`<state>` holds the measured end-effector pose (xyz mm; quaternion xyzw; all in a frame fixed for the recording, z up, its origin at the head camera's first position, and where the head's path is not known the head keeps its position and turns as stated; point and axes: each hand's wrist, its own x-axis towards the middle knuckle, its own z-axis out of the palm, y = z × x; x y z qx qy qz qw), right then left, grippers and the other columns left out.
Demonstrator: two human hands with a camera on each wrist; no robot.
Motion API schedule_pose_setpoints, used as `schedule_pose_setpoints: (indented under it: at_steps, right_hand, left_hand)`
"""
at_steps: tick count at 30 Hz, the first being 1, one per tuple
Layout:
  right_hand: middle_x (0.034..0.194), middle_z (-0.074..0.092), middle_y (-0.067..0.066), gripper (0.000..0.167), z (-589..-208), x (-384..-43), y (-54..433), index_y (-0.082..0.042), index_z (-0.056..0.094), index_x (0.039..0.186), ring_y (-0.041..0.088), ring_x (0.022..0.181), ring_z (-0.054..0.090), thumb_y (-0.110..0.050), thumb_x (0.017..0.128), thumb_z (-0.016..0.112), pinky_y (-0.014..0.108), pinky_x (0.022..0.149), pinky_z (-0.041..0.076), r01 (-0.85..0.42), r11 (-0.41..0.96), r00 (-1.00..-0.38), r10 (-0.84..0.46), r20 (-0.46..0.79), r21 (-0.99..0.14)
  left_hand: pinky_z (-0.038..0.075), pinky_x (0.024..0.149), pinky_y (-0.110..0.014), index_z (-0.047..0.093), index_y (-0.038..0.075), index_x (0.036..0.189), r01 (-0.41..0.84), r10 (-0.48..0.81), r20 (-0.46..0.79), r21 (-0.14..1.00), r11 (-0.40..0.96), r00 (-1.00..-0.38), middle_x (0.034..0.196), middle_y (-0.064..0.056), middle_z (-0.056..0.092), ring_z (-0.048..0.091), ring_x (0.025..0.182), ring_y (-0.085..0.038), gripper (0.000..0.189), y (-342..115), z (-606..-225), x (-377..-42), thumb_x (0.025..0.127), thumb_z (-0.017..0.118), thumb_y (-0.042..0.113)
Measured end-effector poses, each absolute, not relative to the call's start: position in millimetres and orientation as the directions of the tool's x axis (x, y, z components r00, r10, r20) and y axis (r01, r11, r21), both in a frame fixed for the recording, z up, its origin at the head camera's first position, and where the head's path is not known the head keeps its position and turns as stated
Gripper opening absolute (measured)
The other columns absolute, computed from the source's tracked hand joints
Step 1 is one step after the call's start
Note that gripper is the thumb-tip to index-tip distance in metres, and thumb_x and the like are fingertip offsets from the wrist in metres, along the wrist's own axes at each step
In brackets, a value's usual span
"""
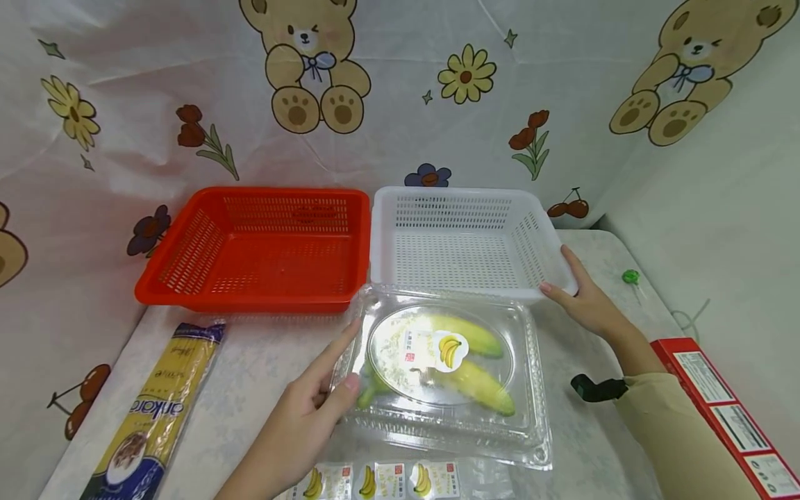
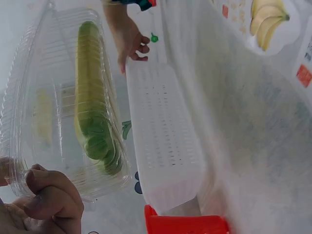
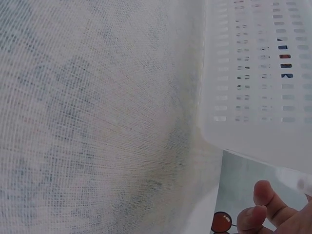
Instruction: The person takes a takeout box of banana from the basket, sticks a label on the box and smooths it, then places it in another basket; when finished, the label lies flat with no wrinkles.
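In the head view my left hand (image 1: 306, 410) grips the left edge of a clear plastic clamshell box (image 1: 525, 417), thumb on the lid. Yellow-green bananas (image 1: 478, 385) lie inside, and a banana sticker (image 1: 451, 349) is on the lid. The box is held up, tilted, just in front of a white slotted basket (image 1: 459, 193). My right hand (image 1: 590, 305) holds that basket at its front right corner, thumb at the rim. In the left wrist view, curled fingers (image 2: 53, 195) hold the box's end. The right wrist view shows fingertips (image 3: 263, 192) below the basket's wall.
A red slotted basket (image 1: 250, 307) stands left of the white one. A yellow pasta packet (image 1: 156, 410) lies at the left. Banana stickers (image 1: 381, 481) lie at the front edge. A red box (image 1: 719, 410) and a small green-topped item (image 1: 631, 276) are at the right.
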<state>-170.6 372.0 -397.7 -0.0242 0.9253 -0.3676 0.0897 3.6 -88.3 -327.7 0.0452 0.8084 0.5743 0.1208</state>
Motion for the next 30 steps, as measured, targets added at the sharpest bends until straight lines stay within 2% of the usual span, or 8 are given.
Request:
schedule_pose_setpoints:
  at_steps: [6, 8, 13, 16, 20, 24, 27, 30]
  right_hand:
    - [0.166, 0.000, 0.021, 0.097, -397.7, -169.9, 372.6, -0.035, -0.019, 0.156, 0.056, 0.141, 0.025, -0.049, 0.098, 0.056, 0.078, 0.103, 0.025, 0.016, 0.731, -0.983, -0.114, -0.146, -0.682]
    - [0.167, -0.003, 0.019, 0.096, -397.8, -169.9, 372.6, -0.036, -0.020, 0.156, 0.057, 0.141, 0.024, -0.050, 0.097, 0.056, 0.079, 0.102, 0.026, 0.016, 0.734, -0.982, -0.114, -0.148, -0.679]
    - [0.166, -0.005, 0.019, 0.093, -399.4, -169.7, 374.7, -0.033, -0.018, 0.157, 0.059, 0.142, 0.020, -0.048, 0.099, 0.053, 0.081, 0.100, 0.026, 0.009, 0.727, -0.982, -0.124, -0.144, -0.686]
    - [0.167, -0.007, 0.017, 0.089, -400.7, -169.7, 376.3, -0.034, -0.017, 0.157, 0.058, 0.145, 0.015, -0.044, 0.100, 0.051, 0.080, 0.102, 0.023, -0.003, 0.715, -0.983, -0.130, -0.129, -0.700]
    - [0.167, -0.008, 0.014, 0.089, -402.8, -170.9, 377.2, -0.034, -0.014, 0.158, 0.054, 0.148, 0.008, -0.037, 0.100, 0.053, 0.077, 0.108, 0.018, -0.034, 0.686, -0.985, -0.146, -0.092, -0.727]
    - [0.167, -0.008, 0.014, 0.094, -402.8, -171.2, 375.4, -0.037, -0.016, 0.157, 0.054, 0.148, 0.010, -0.043, 0.098, 0.057, 0.079, 0.105, 0.021, 0.007, 0.687, -0.984, -0.126, -0.129, -0.726]
    - [0.167, -0.006, 0.016, 0.097, -401.8, -170.9, 373.4, -0.040, -0.020, 0.155, 0.055, 0.146, 0.015, -0.049, 0.097, 0.057, 0.081, 0.101, 0.024, 0.056, 0.696, -0.980, -0.098, -0.172, -0.716]
    - [0.167, -0.004, 0.019, 0.098, -401.6, -170.6, 372.0, -0.040, -0.021, 0.154, 0.055, 0.144, 0.018, -0.048, 0.097, 0.058, 0.080, 0.101, 0.026, 0.072, 0.692, -0.980, -0.085, -0.180, -0.718]
  left_hand:
    - [0.031, 0.038, -0.025, 0.024, 0.051, 0.152, 0.065, 0.270, -0.010, 0.962, 0.267, -0.963, 0.056, -0.003, 0.035, 0.032, 0.045, -0.006, 0.057, -84.5, -317.5, -26.6, 0.104, 0.050, 0.031]
    - [0.034, 0.040, -0.024, 0.024, 0.050, 0.152, 0.086, 0.284, 0.016, 0.968, 0.237, -0.959, 0.066, -0.003, 0.045, 0.034, 0.046, -0.008, 0.058, -81.6, -315.5, -39.0, 0.105, 0.050, 0.028]
    - [0.034, 0.043, -0.023, 0.025, 0.050, 0.152, 0.070, 0.289, 0.021, 0.984, 0.162, -0.957, 0.065, -0.004, 0.044, 0.033, 0.046, -0.011, 0.059, -71.1, -310.3, -72.4, 0.104, 0.048, 0.024]
    - [0.032, 0.043, -0.022, 0.026, 0.051, 0.151, 0.056, 0.274, 0.014, 0.988, 0.145, -0.962, 0.055, -0.002, 0.032, 0.030, 0.046, -0.013, 0.057, -62.9, -307.4, -91.7, 0.104, 0.047, 0.027]
    - [0.034, 0.045, -0.023, 0.027, 0.055, 0.149, 0.039, 0.238, 0.002, 0.988, 0.152, -0.971, 0.056, 0.000, 0.033, 0.032, 0.048, -0.015, 0.055, -52.0, -305.3, -112.7, 0.103, 0.049, 0.032]
    - [0.036, 0.047, -0.024, 0.027, 0.058, 0.147, 0.028, 0.206, -0.012, 0.982, 0.189, -0.979, 0.060, -0.003, 0.038, 0.037, 0.052, -0.017, 0.054, -41.4, -305.8, -130.8, 0.102, 0.048, 0.038]
    - [0.037, 0.049, -0.024, 0.025, 0.058, 0.148, 0.027, 0.189, -0.016, 0.975, 0.222, -0.982, 0.069, -0.005, 0.044, 0.041, 0.056, -0.018, 0.054, -33.5, -307.2, -145.1, 0.102, 0.047, 0.041]
    - [0.038, 0.051, -0.024, 0.023, 0.057, 0.149, 0.024, 0.190, -0.022, 0.972, 0.232, -0.981, 0.100, -0.001, 0.056, 0.041, 0.057, -0.017, 0.055, -26.0, -309.1, -158.9, 0.102, 0.046, 0.041]
